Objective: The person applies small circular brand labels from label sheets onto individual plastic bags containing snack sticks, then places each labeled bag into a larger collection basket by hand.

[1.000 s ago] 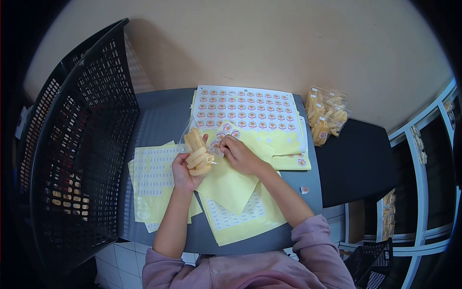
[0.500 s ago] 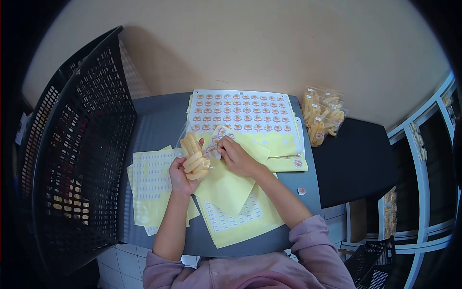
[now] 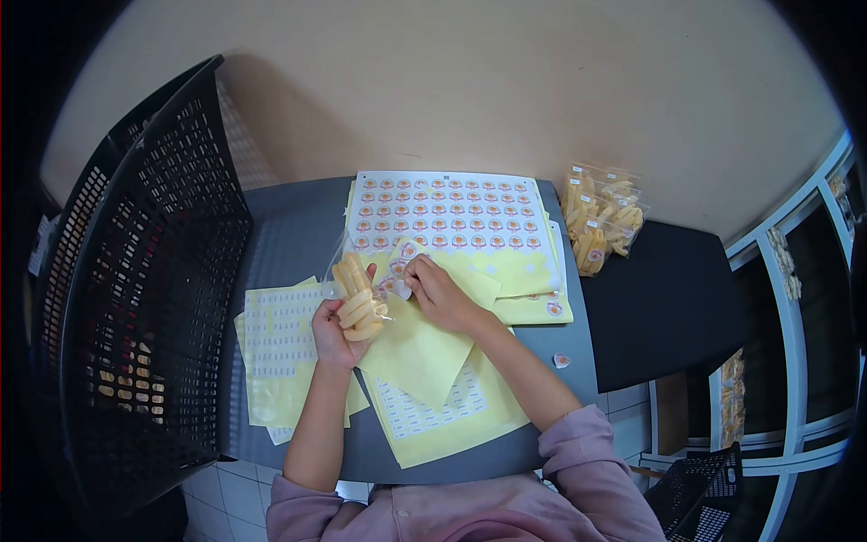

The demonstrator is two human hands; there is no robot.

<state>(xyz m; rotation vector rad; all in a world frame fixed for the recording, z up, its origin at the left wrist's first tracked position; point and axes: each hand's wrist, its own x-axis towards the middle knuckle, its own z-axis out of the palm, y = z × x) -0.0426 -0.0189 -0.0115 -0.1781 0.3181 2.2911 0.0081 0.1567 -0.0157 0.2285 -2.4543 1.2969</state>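
Note:
My left hand [image 3: 336, 336] holds a clear plastic bag of pale yellow sticks [image 3: 358, 294] over the table. Just right of the bag, my right hand [image 3: 435, 291] has its fingers pinched on a round sticker, at the corner of a yellow sticker sheet [image 3: 406, 257]. Under my right forearm lies a blank yellow sheet [image 3: 424, 357]. Behind my hands is a white sheet with rows of round printed stickers [image 3: 452, 212]. A single loose sticker [image 3: 562, 361] lies on the table at the right.
Sheets of small labels lie at the left [image 3: 284, 334] and near the front edge [image 3: 433, 406]. A tall black crate [image 3: 153, 271] stands at the left. Filled bags [image 3: 601, 217] sit at the back right, beside a black surface [image 3: 668, 307]. Shelving is at the far right.
The view has shifted slightly. My hands keep almost the same positions, with the bag still in my left hand and my right fingers still at the sticker.

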